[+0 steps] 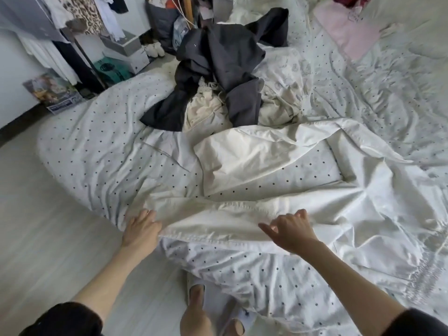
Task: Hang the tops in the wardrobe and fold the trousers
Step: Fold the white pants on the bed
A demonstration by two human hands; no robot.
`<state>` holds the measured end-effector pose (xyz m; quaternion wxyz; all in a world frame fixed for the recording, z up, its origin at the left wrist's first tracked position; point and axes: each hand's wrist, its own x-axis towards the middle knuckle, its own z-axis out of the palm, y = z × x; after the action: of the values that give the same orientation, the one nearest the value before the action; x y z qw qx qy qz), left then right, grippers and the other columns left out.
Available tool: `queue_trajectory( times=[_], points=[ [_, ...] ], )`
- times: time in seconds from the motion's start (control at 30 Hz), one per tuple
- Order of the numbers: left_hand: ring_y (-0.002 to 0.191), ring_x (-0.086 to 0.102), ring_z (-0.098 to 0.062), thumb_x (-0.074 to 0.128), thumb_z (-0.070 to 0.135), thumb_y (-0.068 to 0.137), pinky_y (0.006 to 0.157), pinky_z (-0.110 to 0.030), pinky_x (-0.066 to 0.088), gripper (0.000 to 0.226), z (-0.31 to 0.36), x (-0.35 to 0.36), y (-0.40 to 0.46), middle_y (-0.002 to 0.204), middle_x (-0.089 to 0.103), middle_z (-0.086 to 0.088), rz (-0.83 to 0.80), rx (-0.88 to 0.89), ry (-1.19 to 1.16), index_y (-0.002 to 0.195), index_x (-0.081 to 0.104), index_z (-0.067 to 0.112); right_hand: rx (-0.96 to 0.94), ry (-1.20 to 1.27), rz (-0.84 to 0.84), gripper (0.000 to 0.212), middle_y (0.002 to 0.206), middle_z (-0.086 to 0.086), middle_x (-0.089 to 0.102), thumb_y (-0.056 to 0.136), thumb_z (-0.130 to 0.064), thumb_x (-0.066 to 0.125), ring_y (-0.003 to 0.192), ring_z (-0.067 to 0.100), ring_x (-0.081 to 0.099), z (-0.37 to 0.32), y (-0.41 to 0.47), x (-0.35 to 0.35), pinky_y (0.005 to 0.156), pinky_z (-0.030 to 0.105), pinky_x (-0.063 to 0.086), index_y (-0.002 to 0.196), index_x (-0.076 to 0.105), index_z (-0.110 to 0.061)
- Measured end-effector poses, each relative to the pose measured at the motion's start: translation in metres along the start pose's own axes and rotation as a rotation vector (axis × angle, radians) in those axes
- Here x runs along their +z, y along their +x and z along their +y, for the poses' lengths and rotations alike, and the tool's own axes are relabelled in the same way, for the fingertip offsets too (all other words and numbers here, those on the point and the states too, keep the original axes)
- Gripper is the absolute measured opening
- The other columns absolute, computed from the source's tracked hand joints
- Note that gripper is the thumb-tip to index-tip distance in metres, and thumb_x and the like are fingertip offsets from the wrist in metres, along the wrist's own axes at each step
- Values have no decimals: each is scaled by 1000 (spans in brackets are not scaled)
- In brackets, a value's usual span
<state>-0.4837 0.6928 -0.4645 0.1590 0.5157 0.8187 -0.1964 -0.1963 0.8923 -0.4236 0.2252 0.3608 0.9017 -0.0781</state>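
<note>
Two hands at white trousers on the bed: left hand grasps the waistband corner, right hand pinches its edge; dark garment beyond.

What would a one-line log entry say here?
left hand: holds white trousers waistband | right hand: pinches waistband | dark garment: heaped behind

Left hand's fingertips hide beneath the white trousers.
</note>
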Motion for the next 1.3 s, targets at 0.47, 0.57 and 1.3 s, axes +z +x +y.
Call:
queue_trajectory(
  times=[0.47, 0.57, 1.3],
  points=[
    [128, 42, -25, 53, 11, 90, 100, -40, 34, 39, -48, 28, 135, 135, 46, -4, 93, 276, -330, 129, 53, 16, -36, 49, -162, 30, 117, 0, 62, 98, -35, 40, 101, 19, 59, -111, 154, 20, 95, 40, 26, 115, 61, -23],
    [117, 49, -22, 53, 30, 92, 90, -33, 34, 22, -50, 30, 160, 117, 56, 2, -82, 347, -177, 112, 56, 21, -32, 82, -278, 29, 115, -3, 61, 93, -40, 47, 99, 18, 57, -120, 161, 26, 94, 40, 26, 113, 59, -24],
    [134, 35, -24, 58, 29, 91, 104, -43, 31, 63, -18, -82, 242, 146, 39, -6, 239, 348, -503, 145, 31, 12, 180, 220, 425, 40, 120, 9, 61, 80, -19, 72, 109, 29, 59, -65, 196, -56, 90, 50, 39, 118, 61, -12]
  ],
)
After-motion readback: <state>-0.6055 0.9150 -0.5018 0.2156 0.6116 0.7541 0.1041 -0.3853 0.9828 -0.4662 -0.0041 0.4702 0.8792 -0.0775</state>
